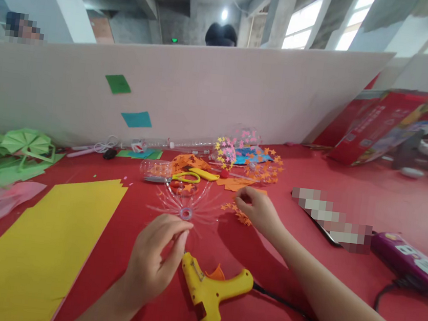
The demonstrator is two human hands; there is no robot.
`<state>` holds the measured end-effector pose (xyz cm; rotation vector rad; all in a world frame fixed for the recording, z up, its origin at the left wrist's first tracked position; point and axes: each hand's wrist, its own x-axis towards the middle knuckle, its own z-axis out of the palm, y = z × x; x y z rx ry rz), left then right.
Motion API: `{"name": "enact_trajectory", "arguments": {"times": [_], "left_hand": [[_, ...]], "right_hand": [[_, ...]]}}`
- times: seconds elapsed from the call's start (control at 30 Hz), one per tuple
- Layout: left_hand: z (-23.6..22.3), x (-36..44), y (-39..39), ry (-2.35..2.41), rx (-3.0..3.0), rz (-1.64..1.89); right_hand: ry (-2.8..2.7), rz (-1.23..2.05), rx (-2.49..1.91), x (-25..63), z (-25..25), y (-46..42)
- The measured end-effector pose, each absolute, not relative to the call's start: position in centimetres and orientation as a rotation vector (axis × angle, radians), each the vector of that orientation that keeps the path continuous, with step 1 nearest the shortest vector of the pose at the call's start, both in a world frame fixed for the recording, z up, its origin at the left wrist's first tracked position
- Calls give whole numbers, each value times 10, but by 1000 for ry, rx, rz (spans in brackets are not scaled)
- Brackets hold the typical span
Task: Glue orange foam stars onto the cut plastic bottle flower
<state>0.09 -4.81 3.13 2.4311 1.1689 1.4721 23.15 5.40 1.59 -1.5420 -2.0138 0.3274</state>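
My left hand (pixel 157 257) is closed in a pinch in front of a clear plastic bottle piece cut into splayed strips around its ring-shaped neck (pixel 186 213). Whatever may be between those fingertips is hidden. Just right of that hand, a yellow hot glue gun (pixel 203 286) with an orange trigger lies on the red table. My right hand (pixel 254 206) pinches at the edge of a small pile of orange paper stars (pixel 244 217); I cannot make out anything in its fingers. One orange star (pixel 188 188) lies by the far strips.
Yellow paper (pixel 62 231) covers the left side. Behind the strips are yellow-handled scissors (pixel 187 177), a yellow cutter (pixel 203 174) and star-covered plastic strips (pixel 263 166). A phone (pixel 331 234) and purple power strip (pixel 411 260) lie right. A white board (pixel 191 86) stands behind.
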Motion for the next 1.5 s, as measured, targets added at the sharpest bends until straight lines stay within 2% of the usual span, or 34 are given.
{"name": "enact_trajectory", "arguments": {"times": [0.2,0.57,0.67,0.77,0.9,1.13,1.4,1.5], "left_hand": [[30,11,-55,995,2533,1400],[25,10,-53,1038,2490,1361],[26,12,-55,1092,2390,1318],[29,16,-59,1162,2138,1244],[33,21,-61,1157,1793,1161],[34,19,-60,1029,1453,1117],[39,18,-58,1143,1531,1133],[40,16,-58,1189,1600,1147]], "right_hand": [[-1999,408,-1389,224,24,42],[-1983,408,-1463,230,17,46],[-1941,308,-1369,224,26,30],[-2072,-96,-840,214,34,8],[-2339,-369,-387,203,41,-13],[-2413,-508,-277,198,49,-22],[-2433,-580,-228,191,50,-26],[-2458,-471,-226,193,48,-25]]}}
